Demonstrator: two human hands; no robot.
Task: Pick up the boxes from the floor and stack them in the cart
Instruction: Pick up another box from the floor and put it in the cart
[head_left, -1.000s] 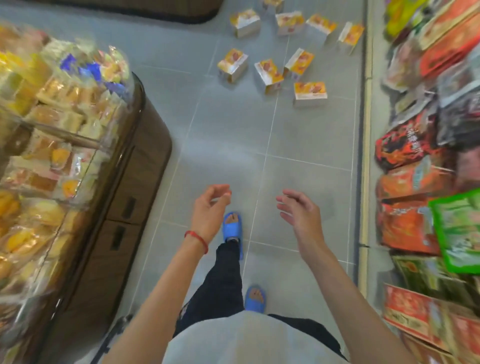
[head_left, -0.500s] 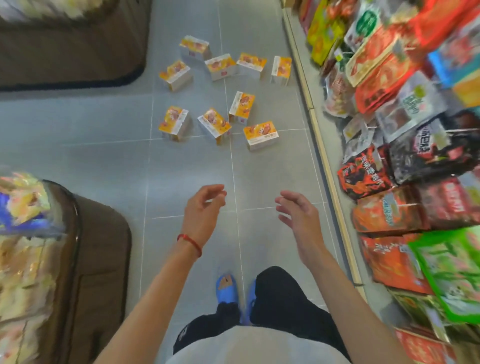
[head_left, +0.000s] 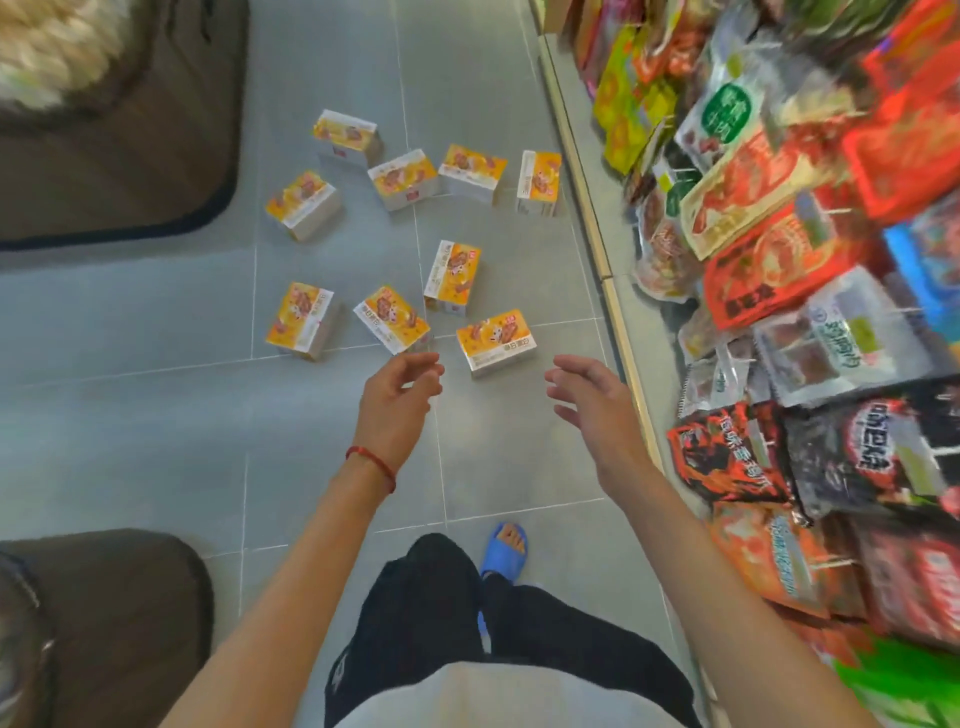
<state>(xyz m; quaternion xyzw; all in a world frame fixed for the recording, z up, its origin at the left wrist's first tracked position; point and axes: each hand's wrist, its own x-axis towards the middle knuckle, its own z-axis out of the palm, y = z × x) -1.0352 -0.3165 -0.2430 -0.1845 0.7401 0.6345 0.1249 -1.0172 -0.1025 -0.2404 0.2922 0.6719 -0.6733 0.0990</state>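
Broadly, the grey tiled floor (head_left: 156, 374) is taking up most of the view. A shelf of snack packets (head_left: 779, 270) is running down its right side, and a brown display cabinet (head_left: 130, 156) is sitting at the upper left. The cart is not showing anywhere, so I cannot tell where it is standing.

All 9 boxes (head_left: 405, 179) are lying scattered on the tiles ahead of the person, none yet lifted. 5 are lying in a loose far row and 4 closer in. The nearest box (head_left: 496, 340) is lying flat, picture side up. In the view it is sitting just ahead of and between the 2 hands, with a neighbouring box (head_left: 392, 317) close on its left.

The left hand (head_left: 397, 400) and the right hand (head_left: 592, 400) are both hanging over the floor, gripping nothing. Their fingers are relaxed and loosely bent, and the palms are turning inward toward each other. A red string (head_left: 371, 465) is circling the left wrist.

Judging from this, the reach for the first box is just getting under way. Doing it well is probably meaning:

1. Bending at the knees rather than stretching.
2. Bringing both palms down onto opposite side faces of the nearest box.
3. Squeezing lightly, since the cardboard is looking thin.
4. Keeping the right elbow off the overhanging packets.
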